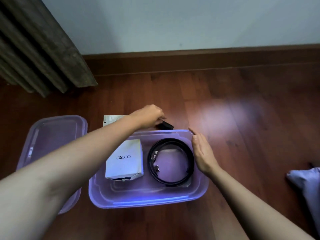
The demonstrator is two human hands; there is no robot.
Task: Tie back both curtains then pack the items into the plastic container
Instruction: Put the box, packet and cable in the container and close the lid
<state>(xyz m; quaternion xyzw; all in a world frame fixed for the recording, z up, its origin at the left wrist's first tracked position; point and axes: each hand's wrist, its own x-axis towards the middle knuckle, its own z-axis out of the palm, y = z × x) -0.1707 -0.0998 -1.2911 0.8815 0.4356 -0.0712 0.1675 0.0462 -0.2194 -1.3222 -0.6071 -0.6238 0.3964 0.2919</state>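
The plastic container point(138, 203) sits on the floor close to the person, with its top off. 2 things are in it now: a white box point(125, 158) on the left side and a black belt point(150, 164) rolled in a ring on the right side.

The right hand point(200, 151) is flat, with its fingers straight, right by the right wall of the container. It holds nothing. The left hand point(150, 116) reaches past the far rim. Its fingers are curled down and seem to pinch a small black thing point(165, 125) that is still outside the container.

So I think the packing is about half done. The small black thing and a white packet point(112, 119) on the floor behind the left arm are not in yet. The lid point(52, 135) lies to the left and is not on.

The floor point(242, 135) is dark red-brown wood with a shiny patch. A bit of pale cloth point(306, 181) lies at the right edge. Far back, 1 brown curtain point(43, 49) hangs in folds down to the floor. I cannot see a tie on it. Behind it is a pale wall point(173, 23).
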